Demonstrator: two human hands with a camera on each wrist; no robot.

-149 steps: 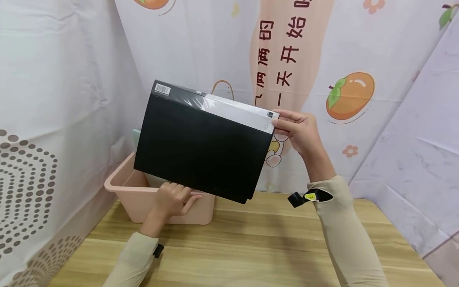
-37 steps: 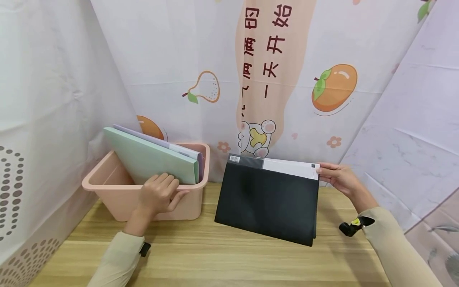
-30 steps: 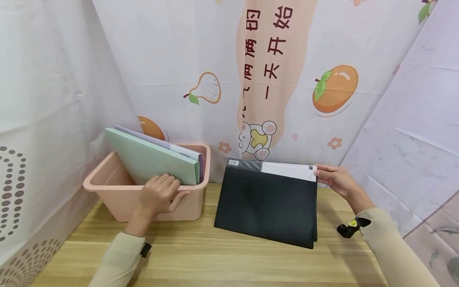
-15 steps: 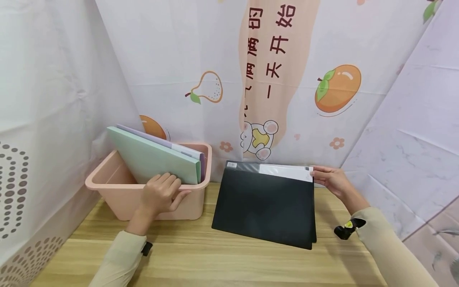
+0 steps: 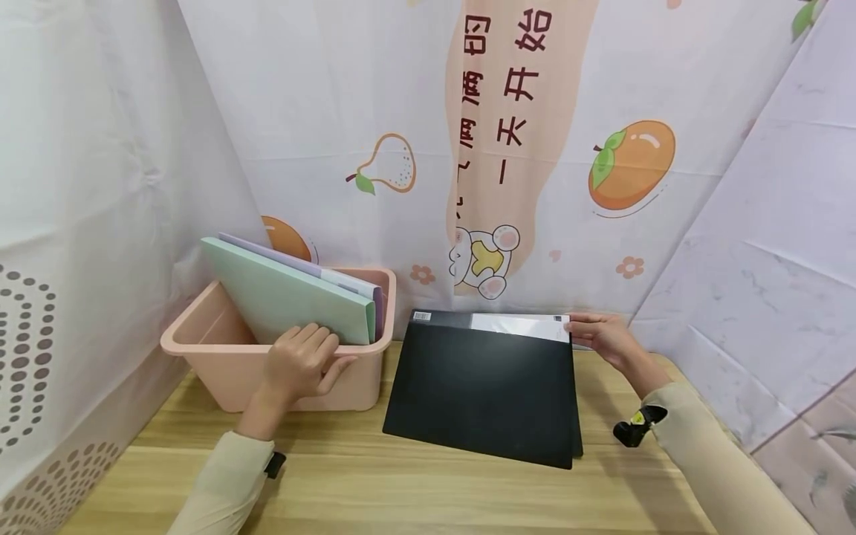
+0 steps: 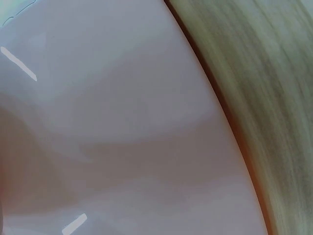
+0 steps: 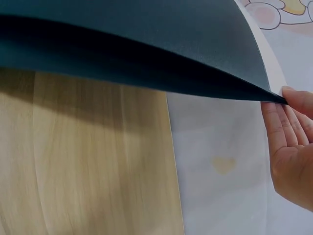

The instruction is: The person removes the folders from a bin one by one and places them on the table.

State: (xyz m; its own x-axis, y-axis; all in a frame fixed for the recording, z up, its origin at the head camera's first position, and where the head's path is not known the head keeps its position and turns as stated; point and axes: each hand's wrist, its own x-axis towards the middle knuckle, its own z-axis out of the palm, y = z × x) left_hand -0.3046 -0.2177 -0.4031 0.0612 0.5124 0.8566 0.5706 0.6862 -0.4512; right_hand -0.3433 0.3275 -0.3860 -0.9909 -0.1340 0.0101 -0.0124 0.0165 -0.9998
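My right hand [image 5: 602, 336] pinches a black file folder [image 5: 481, 394] at its upper right corner, thumb on top and fingers beneath in the right wrist view. The folder has a white label strip and a barcode sticker along its spine edge. It slants low over the table, its covers parted at the right side. My left hand [image 5: 302, 362] grips the front rim of a pink plastic bin [image 5: 221, 379], its fingers curled over the edge. A mint green folder [image 5: 287, 293] and a purple folder [image 5: 380, 312] lean inside. The left wrist view shows mostly the bin's pink wall [image 6: 146, 98].
The wood-grain table [image 5: 401, 498] runs beneath both arms. Behind it hangs a white curtain [image 5: 321, 89] printed with fruit and red characters. Dotted fabric [image 5: 40, 357] borders the left side, and a marbled sheet [image 5: 756, 297] the right.
My right hand has carried the black folder from over the bin rightward and down toward the table. In the last half second it has lowered further and shifted slightly left. The left hand stays put.
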